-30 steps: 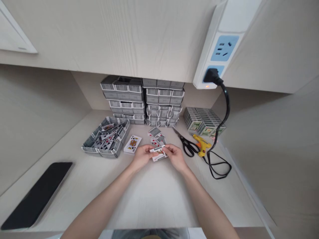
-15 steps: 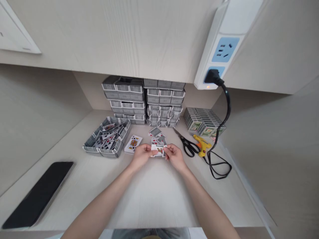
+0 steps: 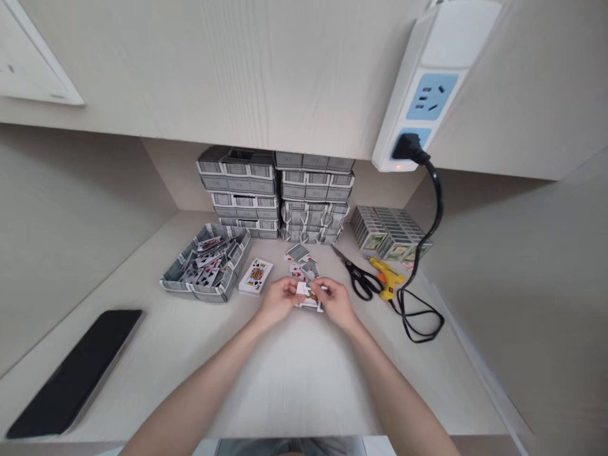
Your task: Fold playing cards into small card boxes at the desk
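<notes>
Between my two hands are playing cards, a face card with its picture side up. My left hand is closed on their left side, thumb on top. On the right side, my right hand pinches the same cards with thumb and fingers. How the lower cards are folded or layered is too small to make out. Just beyond my fingers lie several loose playing cards, some face up and some back up. A neat stack of cards topped by a king lies left of my left hand.
Left stands a card-built tray filled with loose cards. Card-built boxes are piled at the back. Black scissors, a yellow glue gun with a looped cord, and card decks lie right. A black flat slab lies front left.
The cards in my hands have tilted, their right end now lower and nearer me. Both hands have shifted slightly, still holding them. The whole view has moved a little.
</notes>
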The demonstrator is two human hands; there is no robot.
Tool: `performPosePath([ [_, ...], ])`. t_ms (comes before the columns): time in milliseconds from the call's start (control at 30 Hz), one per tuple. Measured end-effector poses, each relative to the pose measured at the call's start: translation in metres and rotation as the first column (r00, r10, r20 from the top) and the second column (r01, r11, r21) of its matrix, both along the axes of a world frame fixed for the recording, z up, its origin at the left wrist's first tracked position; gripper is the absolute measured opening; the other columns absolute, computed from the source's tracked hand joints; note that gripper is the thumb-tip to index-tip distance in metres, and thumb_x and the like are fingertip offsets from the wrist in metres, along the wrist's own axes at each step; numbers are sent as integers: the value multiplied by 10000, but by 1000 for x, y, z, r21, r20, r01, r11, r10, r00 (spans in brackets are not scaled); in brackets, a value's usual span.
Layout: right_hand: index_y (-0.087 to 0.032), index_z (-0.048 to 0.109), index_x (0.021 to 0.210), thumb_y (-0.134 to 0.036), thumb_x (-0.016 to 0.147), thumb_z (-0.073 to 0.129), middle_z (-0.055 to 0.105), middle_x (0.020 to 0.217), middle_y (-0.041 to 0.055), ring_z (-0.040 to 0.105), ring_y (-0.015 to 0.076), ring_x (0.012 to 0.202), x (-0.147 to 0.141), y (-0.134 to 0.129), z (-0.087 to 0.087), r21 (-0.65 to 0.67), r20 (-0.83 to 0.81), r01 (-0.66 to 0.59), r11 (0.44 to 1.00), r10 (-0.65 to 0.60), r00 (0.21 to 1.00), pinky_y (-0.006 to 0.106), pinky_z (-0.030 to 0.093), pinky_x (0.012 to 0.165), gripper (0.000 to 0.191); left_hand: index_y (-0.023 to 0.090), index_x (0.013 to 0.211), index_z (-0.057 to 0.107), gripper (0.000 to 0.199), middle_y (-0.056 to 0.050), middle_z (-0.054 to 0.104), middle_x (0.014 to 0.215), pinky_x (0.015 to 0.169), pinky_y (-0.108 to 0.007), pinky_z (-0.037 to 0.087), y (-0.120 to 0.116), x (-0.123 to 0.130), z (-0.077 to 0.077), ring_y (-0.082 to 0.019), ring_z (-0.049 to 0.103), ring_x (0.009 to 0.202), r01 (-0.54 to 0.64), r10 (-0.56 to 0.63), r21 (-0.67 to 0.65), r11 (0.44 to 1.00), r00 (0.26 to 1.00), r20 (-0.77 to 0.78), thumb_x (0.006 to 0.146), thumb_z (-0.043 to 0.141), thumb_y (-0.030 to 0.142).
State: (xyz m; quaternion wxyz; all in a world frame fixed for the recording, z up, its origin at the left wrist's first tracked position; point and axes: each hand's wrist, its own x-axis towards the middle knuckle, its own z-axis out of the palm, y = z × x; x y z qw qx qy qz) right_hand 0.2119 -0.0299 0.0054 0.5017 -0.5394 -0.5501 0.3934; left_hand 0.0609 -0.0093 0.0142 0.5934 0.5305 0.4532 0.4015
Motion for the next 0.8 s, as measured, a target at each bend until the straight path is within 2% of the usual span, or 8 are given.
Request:
performPosePath([
  [133, -175, 537, 727, -484, 705, 562, 577, 610, -19, 478, 86, 384, -4, -2, 1, -68, -113, 27, 997, -34, 993, 212, 359, 365, 311, 128, 808, 594, 299, -38, 645, 722, 543, -245, 478, -1, 1, 1, -142, 589, 638, -24, 26, -34, 999, 997, 74, 645, 637, 375],
  [233, -205, 435, 762, -527, 720, 527, 533, 521, -61, 451, 93, 281, -7, -5, 4, -132, -276, -38, 991, 0, 961, 212, 331, 288, 338, 129, 866, 607, 347, -50, 649, 796, 583, -257, 489, -4, 0, 5, -146, 588, 676, 15, -17, 19, 1000, 994, 109, 709, 567, 435],
  [300, -219, 385, 776, -531, 724, 524, 533, 498, -69, 511, 121, 314, -10, -6, 7, -144, -379, -100, 984, 39, 925, 224, 394, 317, 345, 128, 905, 607, 359, -44, 644, 796, 574, -243, 476, -5, 0, 7, -134, 572, 647, 38, -45, 80, 996, 995, 89, 715, 563, 430],
  [367, -227, 355, 784, -524, 726, 532, 564, 538, -61, 558, 131, 364, -14, -8, 8, -156, -469, -154, 976, 64, 881, 239, 448, 361, 350, 128, 941, 596, 373, -34, 633, 771, 526, -222, 448, -6, 1, 7, -116, 541, 591, 19, -24, 130, 991, 999, 40, 728, 545, 430],
  [500, -227, 350, 799, -482, 732, 564, 599, 623, -51, 607, 135, 448, -23, -12, 8, -168, -602, -247, 954, 100, 792, 258, 496, 409, 339, 142, 953, 563, 367, -26, 622, 787, 552, -218, 437, -6, 3, 1, -120, 541, 626, -97, 104, 192, 977, 994, -26, 786, 447, 448],
  [600, -212, 379, 798, -428, 741, 583, 610, 641, -34, 631, 150, 506, -29, -14, 6, -126, -662, -316, 940, 158, 733, 281, 523, 451, 302, 153, 921, 546, 346, -18, 618, 761, 594, -227, 439, -6, 4, -4, -131, 553, 658, -195, 212, 238, 951, 976, -46, 817, 393, 445],
  [800, -234, 390, 972, -350, 759, 580, 610, 620, -48, 620, 150, 475, -31, -15, 7, -104, -683, -317, 943, 164, 712, 291, 524, 451, 308, 168, 907, 555, 286, -9, 618, 749, 592, -226, 418, -11, 3, -6, -134, 551, 655, -226, 273, 328, 917, 957, -102, 822, 397, 391],
])
